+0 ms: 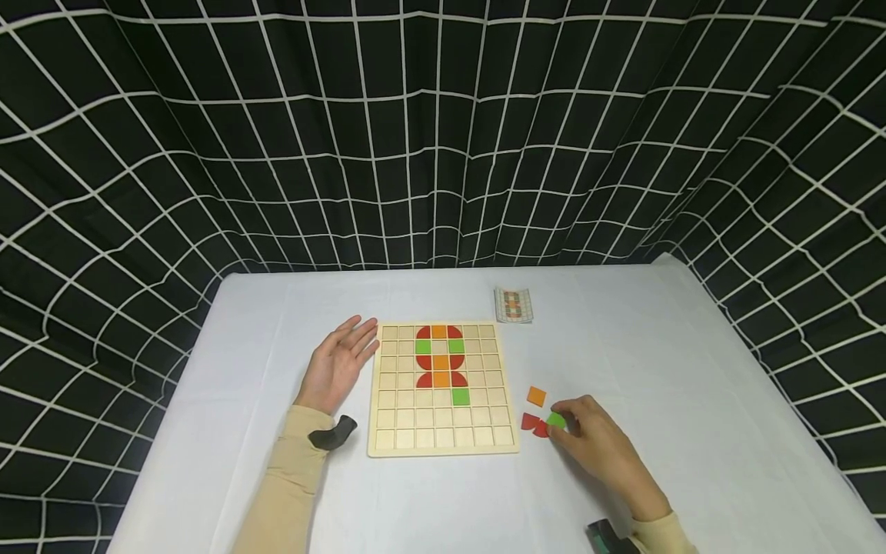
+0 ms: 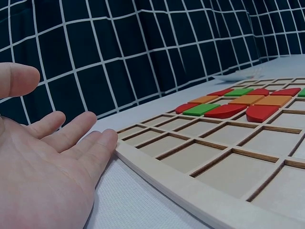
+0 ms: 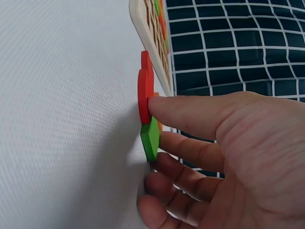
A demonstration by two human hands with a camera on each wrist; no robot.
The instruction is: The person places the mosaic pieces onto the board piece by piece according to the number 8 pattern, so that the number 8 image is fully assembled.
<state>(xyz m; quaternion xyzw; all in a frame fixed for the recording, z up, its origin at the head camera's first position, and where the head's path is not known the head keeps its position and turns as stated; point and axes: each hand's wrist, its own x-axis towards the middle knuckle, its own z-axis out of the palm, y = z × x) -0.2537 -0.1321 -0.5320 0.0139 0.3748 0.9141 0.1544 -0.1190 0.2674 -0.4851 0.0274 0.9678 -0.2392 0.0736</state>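
Note:
A wooden grid board (image 1: 443,448) lies on the table, with red quarter-round, green square and orange square tiles set in its upper cells. To its left, my left hand (image 1: 337,373) rests palm up with loose fingers and holds nothing; its fingertips (image 2: 108,138) are at the board's left edge. Right of the board, my right hand (image 1: 605,446) has thumb and index finger at opposite sides of a green tile (image 3: 150,140). The thumb tip also lies against a red tile (image 3: 143,98). Another red tile (image 1: 529,422) is beside these, and an orange tile (image 1: 536,396) lies just above.
A small stack of pattern cards (image 1: 514,305) sits beyond the board's top right corner. A white cloth covers the table (image 1: 692,385). Black curtains with a white grid (image 1: 443,138) stand at the back and sides.

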